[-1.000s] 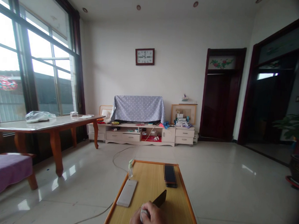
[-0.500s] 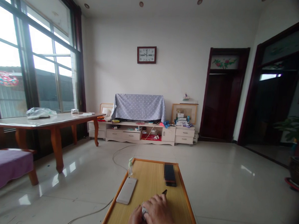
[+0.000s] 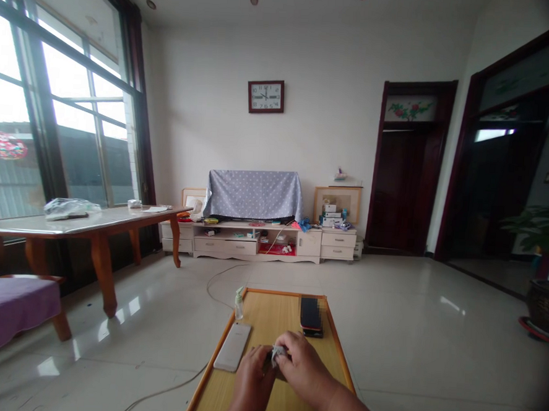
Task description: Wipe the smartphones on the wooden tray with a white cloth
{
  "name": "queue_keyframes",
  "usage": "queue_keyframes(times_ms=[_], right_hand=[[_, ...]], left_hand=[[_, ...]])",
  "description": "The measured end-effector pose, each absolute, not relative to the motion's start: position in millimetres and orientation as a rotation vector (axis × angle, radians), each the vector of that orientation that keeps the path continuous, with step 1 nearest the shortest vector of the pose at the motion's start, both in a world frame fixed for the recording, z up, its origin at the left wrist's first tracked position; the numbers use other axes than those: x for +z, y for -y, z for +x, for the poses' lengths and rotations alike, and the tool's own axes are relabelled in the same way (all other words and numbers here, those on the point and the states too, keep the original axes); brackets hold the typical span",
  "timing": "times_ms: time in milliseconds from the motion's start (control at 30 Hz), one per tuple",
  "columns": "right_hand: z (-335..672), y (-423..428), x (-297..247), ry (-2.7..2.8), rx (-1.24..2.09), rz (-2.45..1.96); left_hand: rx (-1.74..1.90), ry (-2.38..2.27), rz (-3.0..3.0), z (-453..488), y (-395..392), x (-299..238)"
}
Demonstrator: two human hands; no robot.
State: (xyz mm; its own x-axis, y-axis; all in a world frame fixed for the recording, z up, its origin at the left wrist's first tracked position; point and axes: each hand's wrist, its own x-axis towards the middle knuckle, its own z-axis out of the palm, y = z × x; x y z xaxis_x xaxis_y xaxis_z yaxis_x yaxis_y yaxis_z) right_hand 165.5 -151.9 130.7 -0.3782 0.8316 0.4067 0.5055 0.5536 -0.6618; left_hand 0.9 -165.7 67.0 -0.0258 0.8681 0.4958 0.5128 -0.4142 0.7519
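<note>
Both my hands meet over the near part of a small wooden table (image 3: 268,310). My right hand (image 3: 299,362) is closed, pinching a crumpled grey-white cloth (image 3: 278,354). My left hand (image 3: 253,378) curls around a dark object (image 3: 269,356), mostly hidden by my fingers, whose kind I cannot make out. The cloth presses against or right beside that object. Left of my hands lies a pale smartphone (image 3: 233,347), flat near the table's edge. Farther off, at the right, sits a dark phone-like device (image 3: 312,316), partly pixelated.
A small clear pump bottle (image 3: 239,305) with a green top stands at the table's far left corner. A cable (image 3: 170,388) runs over the tiled floor. Beyond are a low TV cabinet (image 3: 276,249), a long table (image 3: 115,220) at left and a potted plant (image 3: 547,303) at right.
My right hand has lifted from lying over the left and now pinches the cloth with raised fingers. More of my left hand shows. The view has shifted slightly.
</note>
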Motion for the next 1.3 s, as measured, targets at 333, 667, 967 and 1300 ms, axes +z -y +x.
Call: queue_keyframes(times_ms=[333,667,967,1300], right_hand=[[180.8,150.7,164.7,1.556,1.16,-0.846],[182.6,133.6,157.2,1.413,0.936,-0.936],[169.8,160.0,175.2,1.505,0.594,-1.007],[178.3,168.3,196.4,1.577,0.418,-1.106]], left_hand=[[1.488,-1.16,1.359,14.7,169.3,124.7],[1.558,-1.244,1.453,28.9,171.0,141.7],[1.525,-1.585,2.102,34.7,179.6,157.2],[1.497,-1.681,2.277,37.1,188.1,170.7]])
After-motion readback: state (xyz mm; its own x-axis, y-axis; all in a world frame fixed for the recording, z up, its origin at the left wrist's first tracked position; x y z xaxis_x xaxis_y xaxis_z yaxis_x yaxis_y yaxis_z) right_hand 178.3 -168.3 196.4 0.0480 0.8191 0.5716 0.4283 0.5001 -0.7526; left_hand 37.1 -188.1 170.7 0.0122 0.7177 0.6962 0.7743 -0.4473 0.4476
